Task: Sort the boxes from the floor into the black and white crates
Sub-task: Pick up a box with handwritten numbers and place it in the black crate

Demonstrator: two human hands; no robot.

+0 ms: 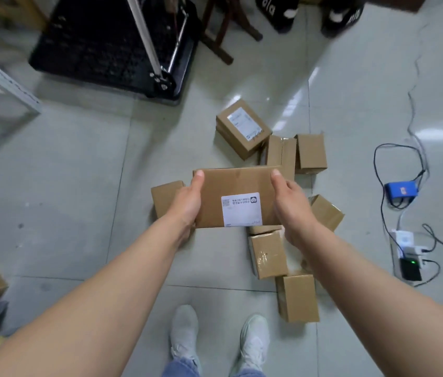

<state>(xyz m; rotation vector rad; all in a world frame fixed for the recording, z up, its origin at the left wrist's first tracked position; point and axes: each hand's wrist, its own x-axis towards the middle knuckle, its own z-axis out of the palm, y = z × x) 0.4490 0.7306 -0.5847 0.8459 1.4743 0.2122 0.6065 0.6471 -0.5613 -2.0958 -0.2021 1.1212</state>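
Brown cardboard all over! The centre box (235, 186) is plain tan, its white label (241, 209) printed in grey and black. Upper centre, the labelled box (243, 129) is tan too, with a white-and-grey sticker. Lower down, the taped box (267, 254) is tan under glossy clear tape. Upper left, the black crate (92, 42) shows a lattice of small holes. The floor (79, 186) is pale grey-green tile with thin dark grout lines. At the right there's a bright blue pack (401, 189), black cables (383, 213) and a white power strip (405, 240) with a green light (412, 262). Bottom centre: white shoes (185, 333), blue jeans (179, 368).
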